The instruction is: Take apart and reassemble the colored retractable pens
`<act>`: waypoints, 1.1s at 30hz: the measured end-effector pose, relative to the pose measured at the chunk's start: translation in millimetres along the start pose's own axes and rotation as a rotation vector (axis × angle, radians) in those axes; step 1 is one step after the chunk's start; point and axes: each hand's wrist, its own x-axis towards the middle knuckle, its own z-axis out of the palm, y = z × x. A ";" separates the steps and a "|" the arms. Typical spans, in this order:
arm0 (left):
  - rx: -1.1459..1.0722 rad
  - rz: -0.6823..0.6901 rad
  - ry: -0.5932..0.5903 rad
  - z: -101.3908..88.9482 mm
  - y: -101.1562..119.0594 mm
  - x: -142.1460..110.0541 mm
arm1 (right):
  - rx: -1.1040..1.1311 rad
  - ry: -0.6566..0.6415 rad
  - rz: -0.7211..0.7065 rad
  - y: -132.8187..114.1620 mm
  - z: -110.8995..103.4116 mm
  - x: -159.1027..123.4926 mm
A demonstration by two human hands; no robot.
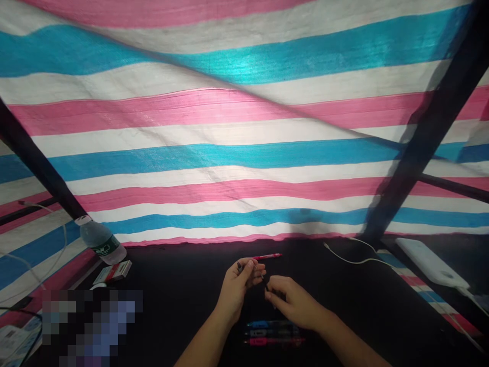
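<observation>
My left hand [240, 280] is closed, with the fingers curled around a slim dark pen piece that shows by the thumb. Close beside it, my right hand [294, 300] pinches a thin black pen piece [266, 284] between thumb and fingers. The two hands nearly meet, and I cannot tell whether the pieces are joined. Behind them lies a red pen [270, 256]. Nearer me, a blue pen [267, 324], a black pen [263, 333] and a pink pen [273, 341] lie side by side.
On the left of the black table [179, 290] stand a water bottle [102, 242] and a small box [112, 272]. A white power bank [431, 262] with a cable is at right. Striped sheeting [237, 153] hangs behind, with dark posts [431, 122] in front.
</observation>
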 end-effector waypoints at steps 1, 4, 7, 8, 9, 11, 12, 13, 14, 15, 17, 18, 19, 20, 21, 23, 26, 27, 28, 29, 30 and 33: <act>0.014 0.001 -0.009 0.4 -0.1 -0.5 | -0.006 0.001 0.003 0.3 0.1 0.1; 0.052 0.010 -0.021 -0.1 -1.0 -0.5 | -0.023 0.002 0.018 0.7 0.5 0.3; 0.079 0.023 -0.021 -1.1 -2.1 0.0 | -0.031 -0.001 0.028 0.5 0.5 0.3; 0.085 0.029 -0.020 -1.3 -2.4 0.1 | -0.033 -0.003 0.028 0.5 0.5 0.3; 0.091 0.035 -0.020 -1.4 -2.6 0.1 | -0.034 -0.004 0.028 0.5 0.4 0.4; 0.109 0.048 -0.023 -1.4 -2.7 0.1 | -0.034 -0.003 0.027 1.0 0.4 0.5; 0.121 0.056 -0.026 -1.3 -2.6 0.1 | -0.035 0.000 0.027 1.4 0.5 0.5; 0.135 0.067 -0.030 -1.3 -2.4 0.2 | -0.037 0.005 0.026 1.8 0.6 0.6; 0.151 0.078 -0.036 -1.3 -2.1 0.2 | -0.041 0.011 0.026 2.4 0.9 0.7; 0.170 0.091 -0.044 -1.3 -1.9 0.2 | -0.044 0.019 0.025 3.0 1.2 0.8; 0.216 0.118 -0.067 -1.0 -1.7 0.1 | -0.048 0.037 0.019 4.1 2.1 1.1; 0.240 0.129 -0.084 -0.8 -1.9 0.0 | -0.047 0.044 0.016 4.6 2.4 1.3; 0.260 0.138 -0.102 -0.6 -2.4 -0.1 | -0.046 0.050 0.012 5.0 2.7 1.4; 0.275 0.140 -0.121 -0.4 -3.3 -0.1 | -0.046 0.056 0.010 5.4 2.8 1.6; 0.279 0.139 -0.135 -0.4 -4.6 0.2 | -0.045 0.059 0.009 5.6 2.7 1.8; 0.253 0.127 -0.125 -1.2 -8.2 1.7 | -0.044 0.064 0.012 5.3 1.9 2.0; 0.136 0.088 -0.012 -3.9 -13.5 6.3 | -0.038 0.063 0.014 2.6 -0.2 1.7; 0.087 0.060 0.028 -4.9 -14.3 7.9 | -0.038 0.058 0.012 1.2 -0.7 1.3; 0.035 0.022 0.057 -5.7 -14.5 9.3 | -0.040 0.047 0.009 -0.3 -1.0 0.9; -0.019 -0.019 0.073 -6.2 -14.0 10.2 | -0.044 0.033 0.005 -1.7 -1.0 0.4; -0.071 -0.058 0.079 -6.3 -12.9 10.8 | -0.050 0.017 0.001 -3.1 -0.9 -0.2; -0.192 -0.124 0.065 -5.2 -8.5 10.2 | -0.065 -0.025 -0.011 -5.9 0.2 -1.6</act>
